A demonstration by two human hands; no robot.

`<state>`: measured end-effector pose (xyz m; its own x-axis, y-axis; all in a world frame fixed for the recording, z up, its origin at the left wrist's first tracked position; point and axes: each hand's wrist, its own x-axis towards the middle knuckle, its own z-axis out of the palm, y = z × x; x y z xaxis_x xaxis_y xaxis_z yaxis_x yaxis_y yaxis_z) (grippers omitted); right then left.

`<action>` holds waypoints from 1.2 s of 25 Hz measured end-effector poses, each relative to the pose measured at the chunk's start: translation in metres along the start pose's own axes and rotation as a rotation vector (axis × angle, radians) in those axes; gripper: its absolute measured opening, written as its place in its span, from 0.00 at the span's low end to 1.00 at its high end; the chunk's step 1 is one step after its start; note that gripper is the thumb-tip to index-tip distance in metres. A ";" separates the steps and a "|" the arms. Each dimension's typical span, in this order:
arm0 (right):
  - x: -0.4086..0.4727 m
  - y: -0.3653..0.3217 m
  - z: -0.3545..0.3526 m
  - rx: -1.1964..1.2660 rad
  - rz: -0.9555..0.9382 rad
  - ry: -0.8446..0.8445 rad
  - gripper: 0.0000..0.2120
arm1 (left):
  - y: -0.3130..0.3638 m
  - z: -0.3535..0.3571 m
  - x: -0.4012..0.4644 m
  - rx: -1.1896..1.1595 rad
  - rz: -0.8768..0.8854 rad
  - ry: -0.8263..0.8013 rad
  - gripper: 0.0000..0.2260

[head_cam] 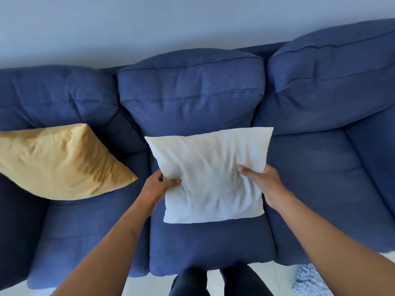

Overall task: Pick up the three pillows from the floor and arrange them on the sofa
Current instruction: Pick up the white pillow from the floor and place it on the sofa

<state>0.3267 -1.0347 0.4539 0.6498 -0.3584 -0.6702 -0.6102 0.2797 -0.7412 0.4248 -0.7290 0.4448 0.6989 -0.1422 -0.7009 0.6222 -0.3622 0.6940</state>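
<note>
A white pillow [210,174] is over the middle seat of the blue sofa [320,178], its top edge near the middle back cushion. My left hand [159,185] grips its left edge, thumb on the front. My right hand [261,182] grips its right edge the same way. A yellow pillow [64,161] leans on the sofa's left seat against the left back cushion, apart from the white one. No third pillow is in view.
The sofa has three seat cushions and three back cushions against a pale wall [149,22]. My dark trouser legs [213,280] stand at the sofa's front edge on a light floor. A patterned rug corner [310,280] lies at the lower right.
</note>
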 end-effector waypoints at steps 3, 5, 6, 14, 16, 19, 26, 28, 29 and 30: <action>0.038 -0.014 0.006 -0.044 -0.018 -0.011 0.25 | 0.014 0.006 0.027 -0.010 0.026 0.065 0.22; 0.062 -0.020 0.012 -0.042 -0.041 0.010 0.27 | 0.025 0.007 0.048 -0.007 0.072 0.097 0.24; 0.074 -0.022 0.016 -0.028 -0.052 0.019 0.27 | 0.030 0.006 0.059 -0.010 0.092 0.108 0.25; 0.163 -0.008 0.037 -0.242 0.031 -0.068 0.29 | 0.010 -0.002 0.153 0.060 -0.099 0.181 0.23; 0.171 -0.014 0.036 -0.262 0.068 -0.058 0.30 | 0.016 -0.001 0.164 0.061 -0.145 0.166 0.24; 0.177 -0.036 0.038 -0.199 0.031 0.006 0.30 | 0.040 -0.011 0.176 0.002 -0.095 0.205 0.26; 0.188 -0.083 0.045 -0.019 -0.021 0.098 0.15 | 0.089 -0.030 0.175 -0.253 0.056 0.204 0.09; 0.184 -0.081 0.041 0.023 -0.035 0.151 0.14 | 0.083 -0.036 0.167 -0.303 0.082 0.216 0.07; 0.182 -0.077 0.039 0.026 -0.018 0.169 0.15 | 0.077 -0.038 0.166 -0.290 0.080 0.223 0.07; 0.182 -0.073 0.038 0.007 0.007 0.183 0.15 | 0.072 -0.039 0.164 -0.263 0.070 0.234 0.06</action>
<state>0.5068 -1.0861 0.3849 0.5516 -0.5125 -0.6581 -0.6108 0.2891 -0.7371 0.5979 -0.7425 0.3863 0.7859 0.0678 -0.6147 0.6183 -0.1050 0.7789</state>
